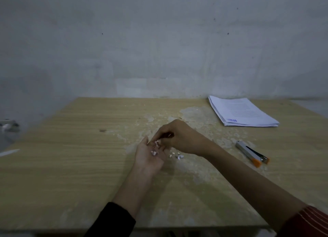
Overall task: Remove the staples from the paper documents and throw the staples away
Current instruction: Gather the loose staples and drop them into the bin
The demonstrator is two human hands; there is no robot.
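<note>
Paper scraps (154, 152), white-pink, pinched by the right hand (179, 137) over the left hand (149, 157). Just right of the grip: loose bits (178, 156), white. Under the grip: table (71, 165), tan wood grain with whitish worn patches. Far right of it: stapler (252, 153), grey and black with orange tips. Beyond, to the right: paper stack (243, 112), white, grey print, blue lettering. Nearer than the grip: left sleeve (111, 220) black; right sleeve (308, 222) red, thin pale stripes.

Left grip (150, 155) palm-up, flat; right grip (177, 137) just above, fingertips in a pinch.
</note>
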